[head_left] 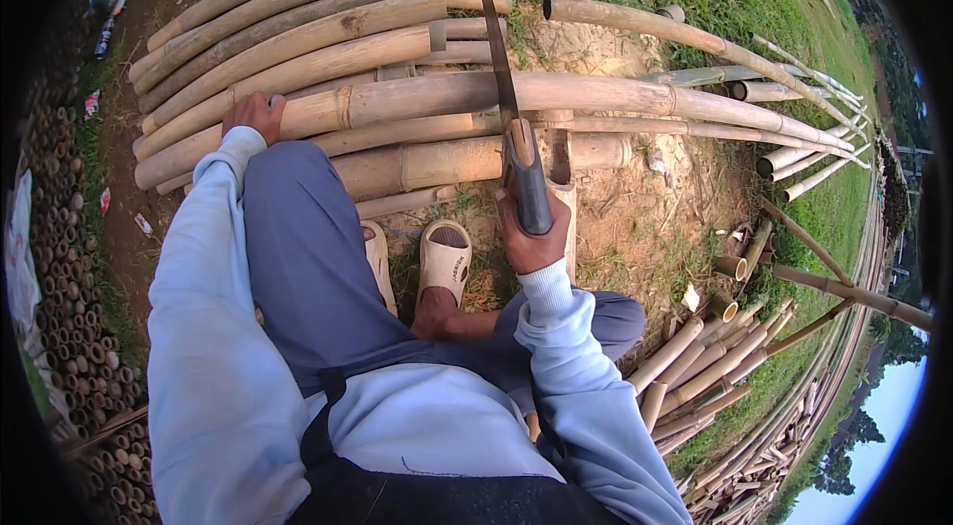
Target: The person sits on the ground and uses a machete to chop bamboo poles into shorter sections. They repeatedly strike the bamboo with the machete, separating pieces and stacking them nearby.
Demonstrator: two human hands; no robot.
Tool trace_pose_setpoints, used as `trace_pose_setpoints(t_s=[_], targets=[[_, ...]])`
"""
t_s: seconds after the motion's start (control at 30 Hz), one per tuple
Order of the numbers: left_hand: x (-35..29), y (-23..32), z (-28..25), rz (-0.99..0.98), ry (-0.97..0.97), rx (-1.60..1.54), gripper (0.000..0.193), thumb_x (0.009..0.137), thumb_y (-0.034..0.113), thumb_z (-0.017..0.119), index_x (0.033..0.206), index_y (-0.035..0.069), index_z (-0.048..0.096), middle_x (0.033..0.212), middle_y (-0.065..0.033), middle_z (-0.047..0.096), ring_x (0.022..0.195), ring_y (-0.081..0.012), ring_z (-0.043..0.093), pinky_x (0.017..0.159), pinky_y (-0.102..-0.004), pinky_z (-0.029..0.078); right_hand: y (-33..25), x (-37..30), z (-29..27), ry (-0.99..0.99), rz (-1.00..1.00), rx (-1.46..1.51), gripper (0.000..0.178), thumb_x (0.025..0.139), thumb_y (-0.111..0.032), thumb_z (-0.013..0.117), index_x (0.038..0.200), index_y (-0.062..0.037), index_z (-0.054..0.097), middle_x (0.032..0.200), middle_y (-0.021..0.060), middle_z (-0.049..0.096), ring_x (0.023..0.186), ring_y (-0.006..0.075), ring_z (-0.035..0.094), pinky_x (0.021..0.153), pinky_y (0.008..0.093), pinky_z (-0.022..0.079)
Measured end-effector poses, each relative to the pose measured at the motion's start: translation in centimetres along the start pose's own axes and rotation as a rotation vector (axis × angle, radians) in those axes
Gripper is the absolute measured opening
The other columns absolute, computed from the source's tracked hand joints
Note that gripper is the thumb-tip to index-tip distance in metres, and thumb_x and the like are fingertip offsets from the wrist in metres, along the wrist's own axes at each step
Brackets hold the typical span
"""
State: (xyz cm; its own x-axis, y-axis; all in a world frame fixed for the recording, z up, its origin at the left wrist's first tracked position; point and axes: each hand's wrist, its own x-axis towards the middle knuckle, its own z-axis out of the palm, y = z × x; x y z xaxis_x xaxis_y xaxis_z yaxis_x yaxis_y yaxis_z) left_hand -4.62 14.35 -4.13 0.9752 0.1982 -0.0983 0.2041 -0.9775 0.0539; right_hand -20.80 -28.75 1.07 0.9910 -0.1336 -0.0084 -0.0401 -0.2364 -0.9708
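Observation:
A long pale bamboo pole point(596, 95) runs across in front of me, from the left out to the far right. My left hand point(256, 118) is closed over its left part, beside my bent knee. In my right hand point(536, 235) is a handsaw point(528, 178), its dark handle gripped near the end. The narrow blade points away from me and crosses the pole, seemingly touching its top. How deep the teeth sit in the bamboo cannot be made out. Beneath and beside the pole lie thick cut bamboo lengths point(437, 166).
Several cut bamboo lengths point(328, 24) lie side by side at the far left. More poles point(675, 29) stretch away on the right. Short pieces point(715, 366) are heaped at the lower right, with a bamboo frame point(854, 295) beyond. Upright bamboo ends point(94, 346) crowd the left. My sandals point(445, 257) rest on soil.

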Motion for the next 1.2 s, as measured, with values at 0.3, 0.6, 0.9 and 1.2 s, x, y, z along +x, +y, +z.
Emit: trace_pose_setpoints(t_s=[0.3,0.6,0.9,1.2], targets=[[-0.4,-0.7,1.0,0.007,0.044,-0.036,0.051,0.096,0.046,0.045,0.099,0.003,0.073,0.105,-0.0248,0.070,0.102,-0.0421,0.065,0.094,-0.0497,0.049,-7.3,-16.1,-6.0,-0.029,0.130,-0.300,0.020,0.086,-0.005,0.072,0.105,0.0021,0.069,0.085,0.0078,0.070,0.077,0.0120,0.064,0.074,0.0279,0.051],[0.4,-0.5,0.2,0.041,-0.014,-0.007,0.052,0.097,0.047,0.044,0.103,0.003,0.071,0.108,-0.0242,0.069,0.105,-0.0412,0.064,0.095,-0.0501,0.048,2.4,0.9,0.1,0.039,-0.031,-0.032,0.016,0.089,-0.012,0.074,0.090,0.0019,0.065,0.068,0.0055,0.060,0.064,0.0095,0.053,0.060,0.0289,0.045],[-0.7,-1.2,2.3,0.050,0.022,-0.041,0.050,0.096,0.044,0.045,0.100,0.003,0.072,0.103,-0.0254,0.070,0.101,-0.0430,0.064,0.093,-0.0525,0.047,-7.0,-14.4,-3.7,0.064,-0.005,-0.231,0.019,0.087,-0.004,0.071,0.104,0.0047,0.067,0.086,0.0061,0.070,0.080,0.0113,0.063,0.078,0.0259,0.050],[-0.4,0.3,-0.2,0.079,0.007,-0.056,0.050,0.097,0.041,0.043,0.097,-0.001,0.070,0.107,-0.0261,0.069,0.108,-0.0402,0.064,0.098,-0.0485,0.047,3.1,1.6,0.2,0.062,-0.016,-0.036,0.018,0.087,-0.014,0.074,0.089,0.0016,0.065,0.070,0.0075,0.062,0.066,0.0129,0.057,0.063,0.0325,0.047]])
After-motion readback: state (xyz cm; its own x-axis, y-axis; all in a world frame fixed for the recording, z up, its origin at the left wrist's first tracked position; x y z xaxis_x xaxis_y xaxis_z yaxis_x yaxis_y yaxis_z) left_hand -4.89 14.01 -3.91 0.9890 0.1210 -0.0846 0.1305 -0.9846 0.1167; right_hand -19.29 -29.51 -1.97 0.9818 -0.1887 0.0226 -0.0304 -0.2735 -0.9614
